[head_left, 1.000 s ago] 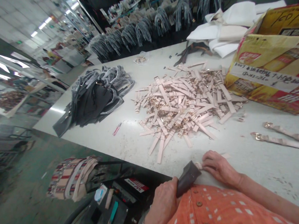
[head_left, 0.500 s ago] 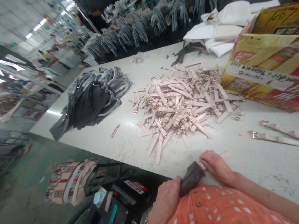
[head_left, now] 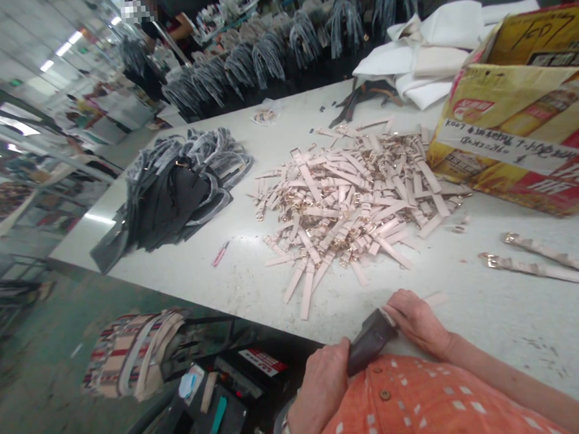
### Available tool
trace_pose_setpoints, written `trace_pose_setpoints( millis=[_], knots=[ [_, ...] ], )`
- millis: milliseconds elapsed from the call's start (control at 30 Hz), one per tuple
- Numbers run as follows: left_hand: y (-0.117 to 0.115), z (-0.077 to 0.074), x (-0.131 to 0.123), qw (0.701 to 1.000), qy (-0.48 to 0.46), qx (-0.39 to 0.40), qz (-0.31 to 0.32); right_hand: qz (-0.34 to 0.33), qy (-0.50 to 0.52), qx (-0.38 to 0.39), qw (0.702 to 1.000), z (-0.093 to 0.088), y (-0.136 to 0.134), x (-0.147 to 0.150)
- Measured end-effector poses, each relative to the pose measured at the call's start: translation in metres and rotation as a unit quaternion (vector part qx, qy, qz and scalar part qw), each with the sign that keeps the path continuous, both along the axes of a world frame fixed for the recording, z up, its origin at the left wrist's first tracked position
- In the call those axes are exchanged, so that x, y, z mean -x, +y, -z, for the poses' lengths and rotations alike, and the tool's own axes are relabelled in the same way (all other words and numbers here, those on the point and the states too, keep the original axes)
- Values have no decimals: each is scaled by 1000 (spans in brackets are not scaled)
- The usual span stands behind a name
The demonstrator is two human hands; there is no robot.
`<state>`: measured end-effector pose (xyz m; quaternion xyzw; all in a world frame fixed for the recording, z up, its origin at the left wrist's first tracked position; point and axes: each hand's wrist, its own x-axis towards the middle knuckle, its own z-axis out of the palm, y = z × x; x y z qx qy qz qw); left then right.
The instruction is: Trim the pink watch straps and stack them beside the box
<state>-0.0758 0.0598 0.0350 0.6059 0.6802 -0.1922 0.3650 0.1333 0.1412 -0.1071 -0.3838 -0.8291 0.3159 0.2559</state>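
Note:
My left hand [head_left: 325,376] is wrapped round a dark grey-brown handheld device [head_left: 372,342] with a wide, blunt end, held close against the orange shirt. At that wide end, my right hand [head_left: 416,320] is closed with fingers bent, on a pale pink strap [head_left: 435,299] whose flat end sticks out behind the hand over the table. The strap's other end, by the device, is mostly covered by the fingers. Beyond both hands lies a big heap of short pale pink buckle straps [head_left: 343,206] with gold buckles.
Two longer buckle straps [head_left: 535,262] lie at the right, below a yellow and red carton [head_left: 511,122]. Dark bag pieces with wrapped handles [head_left: 169,199] are piled at the left of the white table [head_left: 254,279]. A small pink-handled tool [head_left: 220,253] lies near the edge.
Both hands stay almost in place, the device turned very slightly. The view has shifted a little. In the background a person carrying dark wrapped handles has come into clearer view.

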Motion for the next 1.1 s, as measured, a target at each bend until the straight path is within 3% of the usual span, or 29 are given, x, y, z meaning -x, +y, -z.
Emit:
trace_pose_setpoints(
  millis=[200, 533, 700, 1100],
  knots=[
    [-1, 7, 3, 999, 7, -15, 42, -47, 53, 81, 994, -17, 2, -10],
    [3, 8, 3, 998, 1, -22, 51, -139, 42, 85, 986, -28, 7, -23],
    [1, 15, 3, 999, 21, 6, 35, -117, -17, 28, 993, -24, 8, -35],
    [0, 12, 9, 996, 31, -14, 78, -69, -16, 30, 997, -17, 5, -35]
  ],
)
